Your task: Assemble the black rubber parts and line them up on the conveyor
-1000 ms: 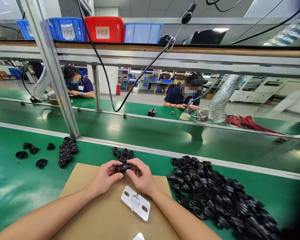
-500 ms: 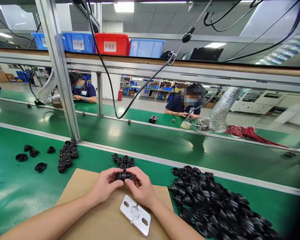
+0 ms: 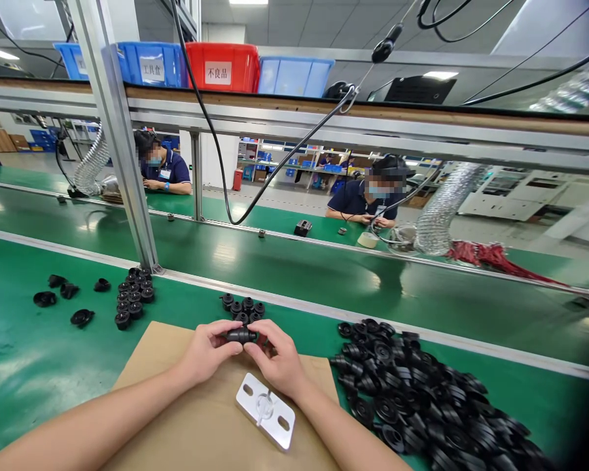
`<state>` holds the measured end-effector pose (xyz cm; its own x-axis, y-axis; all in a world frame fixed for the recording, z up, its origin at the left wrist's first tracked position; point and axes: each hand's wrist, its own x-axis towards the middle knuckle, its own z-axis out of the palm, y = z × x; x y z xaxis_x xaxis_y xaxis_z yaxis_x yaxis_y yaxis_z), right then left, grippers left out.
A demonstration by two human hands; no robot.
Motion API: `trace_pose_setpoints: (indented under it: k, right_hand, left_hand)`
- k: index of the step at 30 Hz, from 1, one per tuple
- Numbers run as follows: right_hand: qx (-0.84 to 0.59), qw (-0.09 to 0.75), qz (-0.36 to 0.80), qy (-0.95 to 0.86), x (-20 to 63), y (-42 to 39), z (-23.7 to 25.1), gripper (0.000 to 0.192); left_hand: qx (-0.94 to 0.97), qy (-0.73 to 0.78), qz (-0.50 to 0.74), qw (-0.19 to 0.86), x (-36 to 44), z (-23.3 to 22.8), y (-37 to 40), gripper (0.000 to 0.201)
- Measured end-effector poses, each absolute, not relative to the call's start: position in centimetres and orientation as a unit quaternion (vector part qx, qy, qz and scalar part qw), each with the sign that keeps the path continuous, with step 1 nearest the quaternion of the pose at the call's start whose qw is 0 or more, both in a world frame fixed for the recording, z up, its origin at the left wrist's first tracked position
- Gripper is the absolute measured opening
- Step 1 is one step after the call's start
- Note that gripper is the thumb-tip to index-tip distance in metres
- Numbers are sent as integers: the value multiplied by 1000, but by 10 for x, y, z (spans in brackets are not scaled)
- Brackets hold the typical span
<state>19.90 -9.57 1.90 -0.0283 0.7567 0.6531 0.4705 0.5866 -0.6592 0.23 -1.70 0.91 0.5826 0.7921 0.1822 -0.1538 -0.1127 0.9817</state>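
Observation:
Between my two hands is a black ribbed rubber part, held sideways above the cardboard sheet. My left hand pinches its left end with thumb and fingers. At the other end, my right hand has its thumb and fingertips closed on it. A silver metal block with two slots and a round recess lies on the cardboard just below my right hand. Right behind the held part, a small group of similar black parts stands on the green bench.
A large heap of black rubber parts covers the right side. Black parts in rows and several loose black cups sit left. A metal post rises ahead; a black cable hangs down. Two co-workers sit across the bench.
The view has tilted down slightly, so the shelf bins appear higher. Both hands still hold the black rubber part, which has turned slightly between the fingers.

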Motion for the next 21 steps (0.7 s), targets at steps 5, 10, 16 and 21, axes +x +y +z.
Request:
trace_pose_setpoints:
  k: [5, 10, 16, 21]
  right_hand:
    - [-436, 536, 135, -710, 201, -95, 18, 20]
    - [-435, 516, 144, -724, 204, -95, 16, 20]
    - [-476, 494, 160, -710, 205, -98, 17, 20]
    - [-503, 477, 177, -699, 204, -98, 16, 25]
  left_hand:
    - [624, 252, 377, 636, 2, 9, -15, 48]
    - [636, 259, 370, 626, 2, 8, -14, 47]
    - [668, 248, 367, 598, 0, 12, -17, 40]
    - [690, 247, 356, 580, 0, 14, -18, 36]
